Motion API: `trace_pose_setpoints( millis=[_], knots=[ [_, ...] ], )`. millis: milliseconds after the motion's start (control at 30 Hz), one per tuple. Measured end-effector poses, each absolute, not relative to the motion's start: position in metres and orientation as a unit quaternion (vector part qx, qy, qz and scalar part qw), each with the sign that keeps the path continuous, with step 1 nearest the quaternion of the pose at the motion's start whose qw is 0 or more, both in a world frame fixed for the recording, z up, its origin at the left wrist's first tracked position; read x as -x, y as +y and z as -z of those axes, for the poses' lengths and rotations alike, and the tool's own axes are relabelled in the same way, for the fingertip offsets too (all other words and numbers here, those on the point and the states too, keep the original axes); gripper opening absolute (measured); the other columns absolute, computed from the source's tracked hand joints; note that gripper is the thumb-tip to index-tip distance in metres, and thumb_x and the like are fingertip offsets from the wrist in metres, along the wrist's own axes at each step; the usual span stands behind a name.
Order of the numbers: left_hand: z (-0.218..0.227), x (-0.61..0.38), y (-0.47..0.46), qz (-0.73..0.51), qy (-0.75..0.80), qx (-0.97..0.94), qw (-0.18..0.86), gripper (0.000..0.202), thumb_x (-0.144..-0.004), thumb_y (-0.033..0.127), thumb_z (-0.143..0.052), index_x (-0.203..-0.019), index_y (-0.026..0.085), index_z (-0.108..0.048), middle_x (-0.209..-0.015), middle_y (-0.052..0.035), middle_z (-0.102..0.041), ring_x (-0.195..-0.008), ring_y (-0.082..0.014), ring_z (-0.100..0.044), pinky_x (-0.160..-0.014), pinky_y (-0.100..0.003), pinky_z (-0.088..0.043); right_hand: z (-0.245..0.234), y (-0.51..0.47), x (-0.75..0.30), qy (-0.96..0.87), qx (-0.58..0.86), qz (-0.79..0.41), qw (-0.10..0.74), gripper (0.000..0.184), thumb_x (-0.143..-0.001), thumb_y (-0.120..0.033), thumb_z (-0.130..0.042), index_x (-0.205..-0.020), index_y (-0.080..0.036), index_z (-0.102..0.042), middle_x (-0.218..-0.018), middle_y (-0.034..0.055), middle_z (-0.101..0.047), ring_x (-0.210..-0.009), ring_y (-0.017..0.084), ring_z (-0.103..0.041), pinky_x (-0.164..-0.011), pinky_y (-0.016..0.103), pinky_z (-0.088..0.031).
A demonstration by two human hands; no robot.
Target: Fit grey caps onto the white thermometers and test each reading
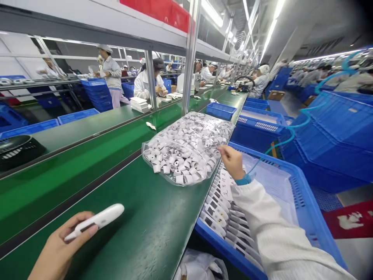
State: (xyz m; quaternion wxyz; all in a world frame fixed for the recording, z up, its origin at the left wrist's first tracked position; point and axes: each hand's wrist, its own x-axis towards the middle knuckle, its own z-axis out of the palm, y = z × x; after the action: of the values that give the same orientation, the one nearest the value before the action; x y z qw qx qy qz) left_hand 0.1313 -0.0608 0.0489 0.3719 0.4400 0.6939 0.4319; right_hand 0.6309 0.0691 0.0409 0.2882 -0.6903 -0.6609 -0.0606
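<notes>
My left hand (68,237) grips a white digital thermometer (101,217) between thumb and fingers, its rounded end pointing away to the right. It is held above the green work surface (140,225). My right hand (232,160), with a blue strap on its wrist, is closed in a pinch at the right edge of a clear plastic bag (204,134). What those fingers hold, if anything, is hidden. The bag lies open toward me, full of small white plastic caps (180,163).
Right of the bench, a blue crate (305,194) holds rows of white thermometers (215,212) and a handwritten paper slip (225,184). A blue cord (287,140) runs from my wrist strap. A small blue bin (221,111) stands behind the bag. Co-workers sit farther along the line.
</notes>
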Motion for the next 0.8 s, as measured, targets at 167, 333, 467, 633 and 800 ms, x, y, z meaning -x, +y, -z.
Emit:
trace_pose_setpoints(
  millis=[167,333,467,633,800],
  knots=[
    [-0.103,-0.153,-0.046,-0.492,0.607,-0.443,0.439,0.044,-0.057,0.048,-0.092,-0.085,0.02,-0.074,-0.059,0.001,-0.062,-0.054,-0.014,-0.052,-0.05,-0.023,-0.046,-0.046,0.084,-0.497,-0.832,0.533,0.001,0.155,0.015,-0.099,-0.026,-0.061,-0.107,-0.018,-0.07,-0.105,0.0067,-0.073,-0.09,0.018,-0.07,-0.084,0.033,-0.057],
    [-0.136,-0.159,-0.05,-0.638,0.536,-0.381,0.4,0.034,-0.043,0.023,-0.099,-0.069,0.018,-0.076,-0.062,0.0018,-0.062,-0.056,-0.0102,-0.05,-0.047,-0.017,-0.041,-0.043,0.09,-0.441,-0.862,0.504,-0.028,0.043,0.026,-0.098,-0.033,-0.065,-0.116,-0.014,-0.067,-0.115,0.0078,-0.069,-0.099,0.02,-0.069,-0.088,0.041,-0.059],
    [-0.146,-0.156,-0.058,-0.735,0.436,-0.29,0.431,0.033,-0.047,0.033,-0.097,-0.07,0.019,-0.077,-0.069,0.0024,-0.068,-0.065,-0.0112,-0.06,-0.057,-0.017,-0.051,-0.047,0.093,-0.44,-0.86,0.5,-0.086,0.045,0.027,-0.098,-0.036,-0.065,-0.115,-0.014,-0.066,-0.112,0.0075,-0.069,-0.098,0.02,-0.068,-0.087,0.04,-0.058],
    [-0.154,-0.156,-0.064,-0.749,0.38,-0.271,0.47,0.041,-0.063,0.045,-0.093,-0.086,0.016,-0.076,-0.096,-0.0084,-0.08,-0.093,-0.0231,-0.074,-0.077,-0.029,-0.061,-0.074,0.093,-0.431,-0.826,0.457,-0.27,0.189,0.035,-0.103,-0.041,-0.045,-0.107,-0.014,-0.067,-0.073,0.0025,-0.06,-0.061,0.015,-0.056,-0.059,0.03,-0.049],
    [-0.156,-0.156,-0.066,-0.77,0.335,-0.248,0.484,0.056,-0.064,0.044,-0.095,-0.104,0.016,-0.07,-0.091,-0.0091,-0.081,-0.09,-0.025,-0.077,-0.074,-0.031,-0.062,-0.124,0.084,-0.391,-0.727,0.337,-0.485,0.35,0.052,-0.094,-0.066,-0.046,-0.111,-0.019,-0.06,-0.063,-0.004,-0.047,-0.046,0.01,-0.032,-0.041,0.023,-0.029]
  ],
)
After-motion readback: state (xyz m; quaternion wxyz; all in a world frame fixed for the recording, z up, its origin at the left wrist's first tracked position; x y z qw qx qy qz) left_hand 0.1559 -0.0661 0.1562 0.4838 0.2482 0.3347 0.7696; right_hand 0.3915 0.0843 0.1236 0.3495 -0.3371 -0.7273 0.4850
